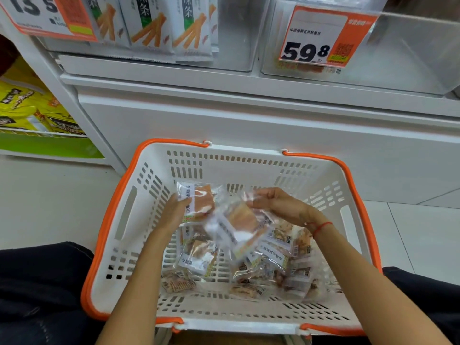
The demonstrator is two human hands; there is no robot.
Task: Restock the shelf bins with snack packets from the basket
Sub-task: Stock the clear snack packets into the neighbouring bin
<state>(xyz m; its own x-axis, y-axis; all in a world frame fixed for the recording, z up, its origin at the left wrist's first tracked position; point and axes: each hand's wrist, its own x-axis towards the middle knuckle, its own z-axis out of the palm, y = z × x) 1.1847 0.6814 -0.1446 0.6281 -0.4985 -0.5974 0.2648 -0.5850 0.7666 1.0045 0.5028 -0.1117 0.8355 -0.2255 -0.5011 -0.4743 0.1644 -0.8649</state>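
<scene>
A white shelf unit [249,115] fills the upper half of the view, its clear bins at the top: the left bin [231,58] holds white packets printed with orange sticks [149,23], and the right bin [398,58] carries an orange price tag [323,36] reading 59.8 on its front. Below, on the pale tiled floor [410,225], a white slotted basket [224,312] with orange handles [353,185] stands against the foot of the shelf, between the person's dark-clad knees. Clear snack packets [273,257] with white labels lie heaped on the basket's bottom, mostly toward its right side. The left hand [174,210] holds one packet [201,197] upright by its left edge, fingers curled round it. The right hand [278,202], a red string [321,226] at its wrist, pinches the top of a second packet [239,227], which hangs blurred above the heap, just beside the first.
</scene>
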